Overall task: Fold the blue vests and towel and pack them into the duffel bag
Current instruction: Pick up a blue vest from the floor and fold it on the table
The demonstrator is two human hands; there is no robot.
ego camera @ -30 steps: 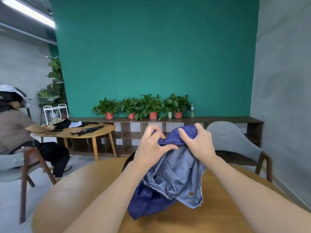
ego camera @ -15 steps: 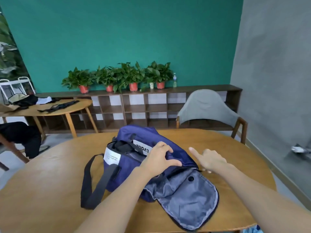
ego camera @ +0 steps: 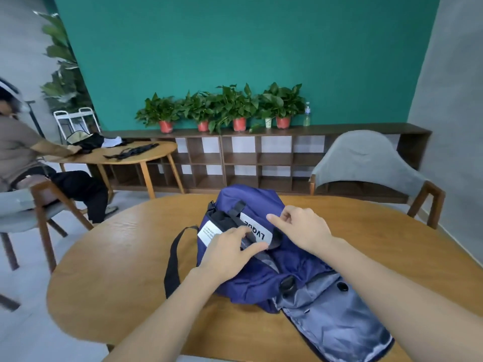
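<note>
So the duffel bag [ego camera: 251, 205] sat pretty much in the middle of the round wooden desk [ego camera: 109, 270], navy blue, with its black shoulder strap [ego camera: 171, 259] looping off the left side onto the wood. A white label [ego camera: 257, 228] with black lettering faced up on top.

Both hands were at the top of the bag. The left hand [ego camera: 230, 254] had its fingers and thumb pinching something at the opening, just below the label. It looked like the edge of the bag or a black strap there, I couldn't tell which. My guess is it was holding the mouth steady or pulling it open so stuff could go in. The right hand [ego camera: 303, 231] was on the far side of the opening with the index finger stretched out and the other fingers loosely curled. I couldn't really tell whether it was gripping fabric or just poking at it.

A blue vest [ego camera: 332, 312] lay near and to the right, touching the bag, grey lining up, with a couple of dark snaps showing. It ran off the near edge of the desk. Not folded as far as I could see, so I'd say the packing was barely started. No towel visible anywhere.

In the background, a grey chair [ego camera: 363, 160] at the far right, potted plants [ego camera: 222, 108] on a low shelf, and another person seated at a second desk far left.
</note>
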